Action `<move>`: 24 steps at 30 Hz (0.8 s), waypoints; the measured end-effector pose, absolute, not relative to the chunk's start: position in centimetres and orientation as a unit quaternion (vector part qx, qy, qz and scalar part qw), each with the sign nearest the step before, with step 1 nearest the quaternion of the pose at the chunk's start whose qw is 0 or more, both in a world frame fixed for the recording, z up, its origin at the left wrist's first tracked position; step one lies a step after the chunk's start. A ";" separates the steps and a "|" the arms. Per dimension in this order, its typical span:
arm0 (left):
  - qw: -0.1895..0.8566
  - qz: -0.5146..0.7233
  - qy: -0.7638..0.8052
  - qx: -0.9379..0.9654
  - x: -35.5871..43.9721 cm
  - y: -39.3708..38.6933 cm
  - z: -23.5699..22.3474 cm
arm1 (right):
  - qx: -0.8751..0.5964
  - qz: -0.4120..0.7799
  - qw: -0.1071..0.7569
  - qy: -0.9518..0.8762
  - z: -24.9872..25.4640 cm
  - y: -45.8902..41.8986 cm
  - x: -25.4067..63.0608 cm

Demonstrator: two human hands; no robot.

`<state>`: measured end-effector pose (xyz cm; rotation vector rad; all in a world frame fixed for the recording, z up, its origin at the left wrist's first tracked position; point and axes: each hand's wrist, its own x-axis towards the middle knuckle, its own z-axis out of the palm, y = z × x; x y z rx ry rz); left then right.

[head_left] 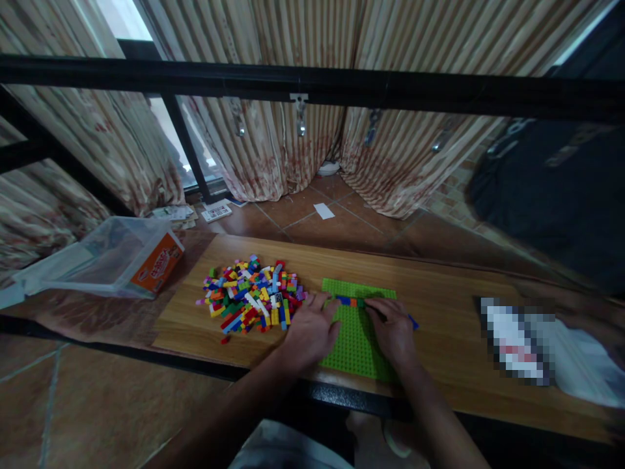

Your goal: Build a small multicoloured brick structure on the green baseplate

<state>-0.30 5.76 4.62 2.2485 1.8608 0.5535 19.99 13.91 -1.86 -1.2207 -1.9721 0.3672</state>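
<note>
A short row of blue, orange and dark green bricks lies across the upper part of a bright green baseplate [349, 345]. At the left end of the row, my left hand [310, 331] rests over the plate's edge, fingertips by the blue brick [344, 301] and thumb held apart. From the right, my right hand [395, 331] has its bent fingers closed at the dark green brick [361, 303], beside the orange brick [353, 303]. Its fingertips partly hide the row's right end. Another blue brick [414, 322] shows just right of that hand.
Left of the plate, a heap of mixed toy bricks [254, 296] covers part of the wooden board [439, 352]. A clear plastic bin [117, 254] with an orange label lies farther left. A white package [581, 358] sits at the right. A black metal bar [303, 78] crosses ahead.
</note>
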 end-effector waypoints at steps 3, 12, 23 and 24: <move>0.073 0.169 0.600 0.779 2.1 6.8 3.5 | -0.474 0.140 0.389 -0.778 -1.7 13.8 19.9; 0.025 0.121 0.612 0.781 4.8 7.8 0.5 | -0.490 0.135 0.373 -0.776 -1.6 13.6 19.4; 0.030 0.101 0.616 0.780 5.0 8.1 1.0 | -0.537 0.219 0.390 -0.715 -0.7 14.5 18.5; 0.033 0.102 0.617 0.780 5.0 8.1 1.1 | -0.545 0.219 0.391 -0.708 -0.7 14.8 18.3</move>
